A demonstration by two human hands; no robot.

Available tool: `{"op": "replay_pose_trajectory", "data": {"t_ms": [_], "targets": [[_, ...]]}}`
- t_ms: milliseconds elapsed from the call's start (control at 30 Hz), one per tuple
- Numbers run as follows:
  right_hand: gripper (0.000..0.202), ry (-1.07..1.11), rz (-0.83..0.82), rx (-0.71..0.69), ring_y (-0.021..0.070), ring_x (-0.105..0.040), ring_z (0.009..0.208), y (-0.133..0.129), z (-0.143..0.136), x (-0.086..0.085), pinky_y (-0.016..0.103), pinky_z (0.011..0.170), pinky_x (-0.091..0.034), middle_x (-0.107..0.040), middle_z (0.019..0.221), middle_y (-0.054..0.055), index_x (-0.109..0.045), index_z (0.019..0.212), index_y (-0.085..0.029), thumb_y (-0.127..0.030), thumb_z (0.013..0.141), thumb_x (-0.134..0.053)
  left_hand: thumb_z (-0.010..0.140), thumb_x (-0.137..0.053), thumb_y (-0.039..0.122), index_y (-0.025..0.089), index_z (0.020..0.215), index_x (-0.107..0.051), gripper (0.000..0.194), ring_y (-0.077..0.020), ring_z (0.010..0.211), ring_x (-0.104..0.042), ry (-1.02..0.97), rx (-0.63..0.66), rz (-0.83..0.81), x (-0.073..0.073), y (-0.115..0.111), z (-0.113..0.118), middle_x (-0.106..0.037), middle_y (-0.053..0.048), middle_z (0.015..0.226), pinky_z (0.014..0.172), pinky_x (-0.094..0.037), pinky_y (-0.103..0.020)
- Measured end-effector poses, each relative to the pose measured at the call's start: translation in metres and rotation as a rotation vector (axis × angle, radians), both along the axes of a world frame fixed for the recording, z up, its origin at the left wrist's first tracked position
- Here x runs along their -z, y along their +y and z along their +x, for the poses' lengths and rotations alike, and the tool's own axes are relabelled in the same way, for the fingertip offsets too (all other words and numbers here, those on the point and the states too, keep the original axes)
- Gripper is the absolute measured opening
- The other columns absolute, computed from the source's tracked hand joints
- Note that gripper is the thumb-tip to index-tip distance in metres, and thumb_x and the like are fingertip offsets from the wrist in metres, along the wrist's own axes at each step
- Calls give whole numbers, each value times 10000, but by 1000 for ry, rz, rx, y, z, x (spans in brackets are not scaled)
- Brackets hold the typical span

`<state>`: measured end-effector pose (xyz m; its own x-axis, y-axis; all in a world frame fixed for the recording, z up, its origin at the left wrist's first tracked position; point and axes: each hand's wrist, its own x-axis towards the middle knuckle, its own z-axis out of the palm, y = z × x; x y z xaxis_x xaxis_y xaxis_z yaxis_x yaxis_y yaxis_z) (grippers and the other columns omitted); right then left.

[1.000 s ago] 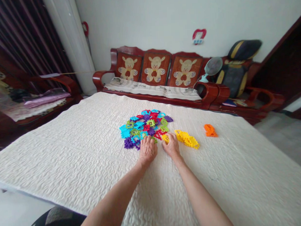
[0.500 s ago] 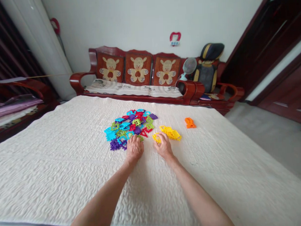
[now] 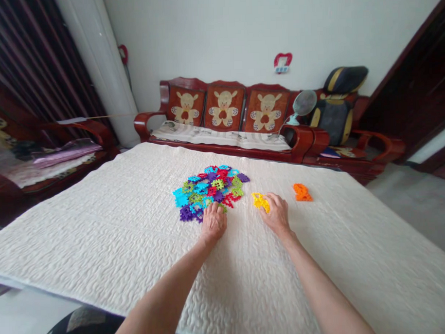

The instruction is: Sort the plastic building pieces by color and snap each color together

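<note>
A heap of interlocking plastic pieces [image 3: 201, 188] in blue, purple, green and red lies on the quilted cover. At its near edge rests my left hand [image 3: 214, 222], fingers bent down over the pieces; a bit of green shows by the fingertips, but what they grip is hidden. To the right, my right hand [image 3: 277, 216] curls around the right side of a small group of yellow interlocking pieces [image 3: 259, 202], thumb in front and fingers behind. Farther right, orange interlocking pieces [image 3: 302, 192] sit apart from both hands.
The white quilted cover [image 3: 100, 229] spreads over the wide surface before me. Beyond its far edge stands a wooden sofa [image 3: 222, 146] with bear-patterned cushions. A small fan [image 3: 304, 103] and a dark massage cushion [image 3: 333, 117] are at the back right. Another wooden chair [image 3: 97, 130] stands left.
My right hand has shifted from the left side of the yellow pieces to their right side. My left hand stays at the heap's near edge. The view has turned left.
</note>
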<state>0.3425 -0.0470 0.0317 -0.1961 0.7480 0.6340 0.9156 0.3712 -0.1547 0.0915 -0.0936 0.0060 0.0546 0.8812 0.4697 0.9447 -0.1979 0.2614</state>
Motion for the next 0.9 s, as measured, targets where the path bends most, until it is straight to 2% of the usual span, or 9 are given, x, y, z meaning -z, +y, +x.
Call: {"op": "replay_pose_trajectory", "data": {"t_ms": [133, 233, 433, 567, 633, 767, 833, 900], "targets": [[316, -273, -149, -128, 282, -420, 1246, 2, -33, -11, 500, 1058, -226, -582, 1298, 106, -622, 1141, -193, -178, 864, -470, 899, -500, 220, 195, 919, -611, 116, -255, 1064, -499, -7, 6, -5, -2, -2, 1, -585, -84, 1072, 886, -420, -395], [323, -416, -252, -175, 317, -378, 1285, 14, -49, -14, 571, 1073, -133, -625, 1237, 88, -654, 1094, -212, -135, 868, -436, 905, -494, 221, 195, 922, -612, 123, -253, 1067, -497, -15, 4, -10, -2, -2, 1, -586, -87, 1067, 890, -424, -399], [318, -482, -335, -85, 345, -378, 1294, 37, -45, -15, 602, 1070, -98, -678, 1094, 118, -688, 1021, -194, -130, 897, -402, 907, -481, 210, 194, 921, -618, 139, -258, 1119, -487, -26, -4, -47, -5, -2, 1, -585, -100, 1133, 921, -431, -418], [344, -437, -355, 6, 341, -430, 1246, 46, -43, -17, 617, 1055, -143, -679, 1094, 143, -699, 1020, -182, -90, 884, -396, 904, -471, 191, 187, 929, -624, 154, -279, 1163, -471, 7, -38, -50, -4, -2, 1, -575, -108, 1189, 927, -432, -435], [348, -357, -336, -39, 322, -471, 1211, 53, -56, -17, 609, 1054, -195, -664, 1147, 137, -686, 1076, -186, -94, 883, -412, 901, -465, 175, 188, 926, -625, 163, -284, 1152, -476, 16, -52, -38, -2, -1, 1, -576, -105, 1190, 913, -437, -437], [304, -186, -286, -193, 288, -525, 1182, 79, -108, -18, 560, 1054, -324, -596, 1274, 142, -641, 1193, -194, -236, 944, -471, 901, -463, 171, 194, 940, -632, 175, -291, 1156, -475, 2, -68, -6, -1, 0, 1, -573, -99, 1209, 909, -439, -445], [312, -140, -289, -250, 239, -581, 1091, 94, -138, -19, 476, 960, -469, -583, 1261, 123, -598, 1214, -183, -328, 944, -544, 902, -462, 173, 193, 946, -635, 179, -294, 1165, -471, -6, -73, -1, 0, 0, 1, -574, -98, 1217, 914, -440, -450], [354, -125, -289, -284, 211, -602, 1046, 108, -161, -21, 427, 885, -529, -579, 1241, 92, -564, 1230, -178, -370, 933, -576, 905, -454, 170, 194, 955, -637, 191, -290, 1173, -468, -18, -73, -7, 1, 2, 1, -579, -98, 1215, 917, -443, -450]]}}
